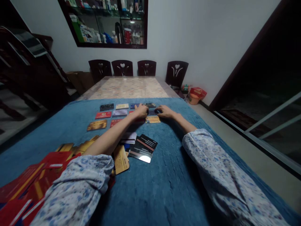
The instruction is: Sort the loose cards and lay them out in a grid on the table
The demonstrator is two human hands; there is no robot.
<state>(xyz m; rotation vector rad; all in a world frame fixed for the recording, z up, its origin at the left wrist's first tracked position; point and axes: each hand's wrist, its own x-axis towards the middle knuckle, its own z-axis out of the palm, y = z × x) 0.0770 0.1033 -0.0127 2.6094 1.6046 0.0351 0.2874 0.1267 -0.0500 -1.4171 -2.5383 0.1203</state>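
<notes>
Both hands reach to the far right end of several plastic cards laid out in rows on a blue cloth. Between them lies a dark blue card (152,112). My left hand (141,110) has its fingers curled at the card's left edge, partly covering neighbouring cards. On the opposite edge, the bent fingers of my right hand (165,111) pinch the same card. Just in front of it is a yellow card (152,119), and behind it a black patterned card (150,105). A red card (103,115) and a gold card (97,125) lie at the rows' left.
Loose black cards (143,147) and a tan card (121,159) lie nearer to me. A heap of red and gold cards (54,160) spreads under my left forearm. The blue cloth (164,188) covers the near table; a marble top (131,86) and chairs (122,67) are beyond.
</notes>
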